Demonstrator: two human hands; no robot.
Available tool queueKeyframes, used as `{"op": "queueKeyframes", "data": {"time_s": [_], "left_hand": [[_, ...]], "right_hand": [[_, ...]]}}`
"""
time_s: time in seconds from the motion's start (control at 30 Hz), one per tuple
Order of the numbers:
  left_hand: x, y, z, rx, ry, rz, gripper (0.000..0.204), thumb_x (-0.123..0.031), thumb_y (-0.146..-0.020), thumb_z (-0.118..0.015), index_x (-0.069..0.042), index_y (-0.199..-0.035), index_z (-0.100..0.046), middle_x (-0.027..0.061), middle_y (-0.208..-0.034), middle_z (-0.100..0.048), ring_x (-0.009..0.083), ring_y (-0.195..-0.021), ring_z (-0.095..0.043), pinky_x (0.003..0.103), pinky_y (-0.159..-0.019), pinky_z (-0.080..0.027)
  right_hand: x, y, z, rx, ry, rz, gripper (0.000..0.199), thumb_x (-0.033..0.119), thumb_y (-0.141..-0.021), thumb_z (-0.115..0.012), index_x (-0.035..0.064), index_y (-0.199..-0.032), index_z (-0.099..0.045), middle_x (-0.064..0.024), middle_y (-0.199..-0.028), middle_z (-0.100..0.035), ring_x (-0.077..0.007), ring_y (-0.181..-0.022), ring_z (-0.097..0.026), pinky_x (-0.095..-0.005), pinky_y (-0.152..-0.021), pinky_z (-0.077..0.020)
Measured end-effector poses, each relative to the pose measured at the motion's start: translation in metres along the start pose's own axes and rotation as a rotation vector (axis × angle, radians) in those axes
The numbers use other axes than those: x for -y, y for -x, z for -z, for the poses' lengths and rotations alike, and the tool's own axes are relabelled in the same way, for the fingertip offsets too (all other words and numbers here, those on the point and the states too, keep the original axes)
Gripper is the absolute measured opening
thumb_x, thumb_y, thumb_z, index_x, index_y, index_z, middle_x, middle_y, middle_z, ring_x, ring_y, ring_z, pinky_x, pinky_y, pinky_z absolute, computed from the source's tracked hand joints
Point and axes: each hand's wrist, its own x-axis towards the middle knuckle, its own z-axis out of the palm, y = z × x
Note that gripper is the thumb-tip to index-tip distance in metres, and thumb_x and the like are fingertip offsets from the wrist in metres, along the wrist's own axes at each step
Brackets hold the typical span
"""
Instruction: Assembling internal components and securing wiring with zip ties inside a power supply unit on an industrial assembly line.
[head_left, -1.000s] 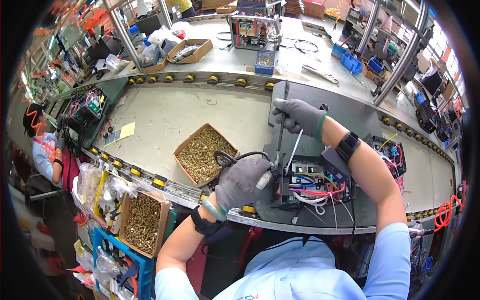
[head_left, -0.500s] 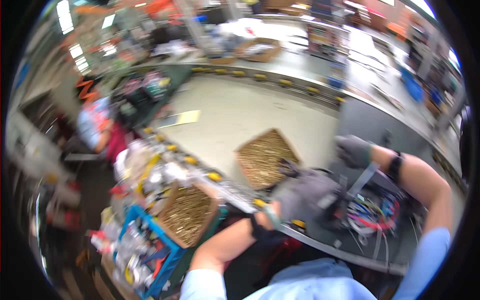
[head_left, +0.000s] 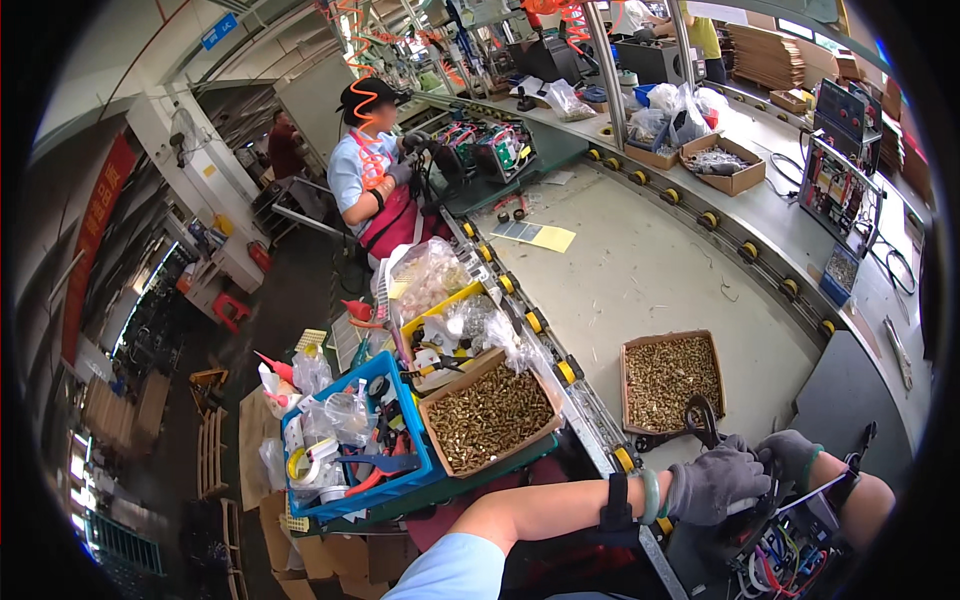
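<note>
My left hand (head_left: 718,484), in a grey glove, is closed at the lower right, its fingers curled round something dark that I cannot make out. Close against it, my gloved right hand (head_left: 790,458) is also closed; what it grips is hidden. Beyond the left knuckles a black curved piece with a loop (head_left: 702,420) sticks out beside a cardboard box of small brass-coloured metal parts (head_left: 672,384). Under my hands and right forearm lies an open electrical unit with coloured wires (head_left: 778,566), partly cut off by the view's edge.
A second box of brass-coloured parts (head_left: 490,415) and a blue crate (head_left: 428,440) of tools and bags stand at left. Roller rails (head_left: 560,365) edge the pale work surface (head_left: 560,290). Across it, a co-worker (head_left: 375,170) handles other units (head_left: 505,150).
The view has swung left and sharpened, so the boxes and co-worker sit further right. My hands, apart before, are now together by the wired unit.
</note>
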Motion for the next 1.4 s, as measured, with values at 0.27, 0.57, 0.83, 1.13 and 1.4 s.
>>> {"op": "queueKeyframes", "data": {"time_s": [0.27, 0.57, 0.83, 1.13, 1.4], "left_hand": [[-0.004, 0.004, 0.012, -0.005, -0.028, -0.002, 0.03, -0.019, -0.06, -0.068, -0.01, -0.088, -0.059, 0.0095, -0.085, -0.06, 0.0309, -0.09, -0.059, 0.041, -0.089, -0.036], [0.008, -0.035, 0.044, 0.503, 0.321, 0.132, 0.044, -0.039, -0.085, -0.07, -0.005, -0.113, -0.066, 0.0153, -0.098, -0.07, 0.0315, -0.089, -0.068, 0.042, -0.081, -0.052], [0.004, -0.051, 0.03, 0.717, 0.241, 0.166, 0.064, -0.034, -0.064, -0.087, -0.005, -0.117, -0.065, 0.0152, -0.102, -0.07, 0.0316, -0.097, -0.067, 0.041, -0.085, -0.052], [0.001, -0.015, 0.009, -0.207, -0.524, -0.37, 0.032, -0.02, -0.072, -0.065, -0.008, -0.101, -0.057, 0.0073, -0.081, -0.056, 0.0265, -0.067, -0.061, 0.038, -0.057, -0.047], [-0.016, -0.019, -0.026, -0.523, -0.289, -0.137, 0.031, -0.012, -0.08, -0.06, -0.007, -0.11, -0.054, 0.0108, -0.086, -0.059, 0.0303, -0.07, -0.062, 0.042, -0.057, -0.048]], "right_hand": [[0.157, 0.095, -0.029, -1.056, -0.579, 0.245, 0.015, 0.016, -0.092, -0.056, 0.0072, -0.104, -0.052, -0.0007, -0.064, -0.048, -0.0106, -0.053, -0.043, -0.0293, -0.048, -0.0367], [0.181, 0.136, -0.194, -0.575, 1.146, 0.278, 0.026, 0.02, -0.084, -0.067, 0.0111, -0.108, -0.061, -0.0089, -0.099, -0.066, -0.0292, -0.087, -0.065, -0.0425, -0.07, -0.0516], [0.194, 0.133, -0.178, -0.555, 0.861, 0.438, 0.026, 0.019, -0.077, -0.066, 0.0083, -0.101, -0.065, -0.0076, -0.088, -0.063, -0.0271, -0.078, -0.063, -0.041, -0.068, -0.0495], [0.144, 0.108, -0.011, -0.912, -0.27, 0.26, 0.011, 0.007, -0.088, -0.06, -0.0023, -0.092, -0.064, -0.0053, -0.073, -0.061, -0.0144, -0.063, -0.057, -0.0301, -0.057, -0.0471], [0.082, 0.039, 0.001, -0.517, -0.401, 0.098, 0.024, 0.022, -0.088, -0.062, -0.001, -0.09, -0.07, -0.0076, -0.074, -0.067, -0.0168, -0.066, -0.064, -0.0305, -0.059, -0.0494]]}}
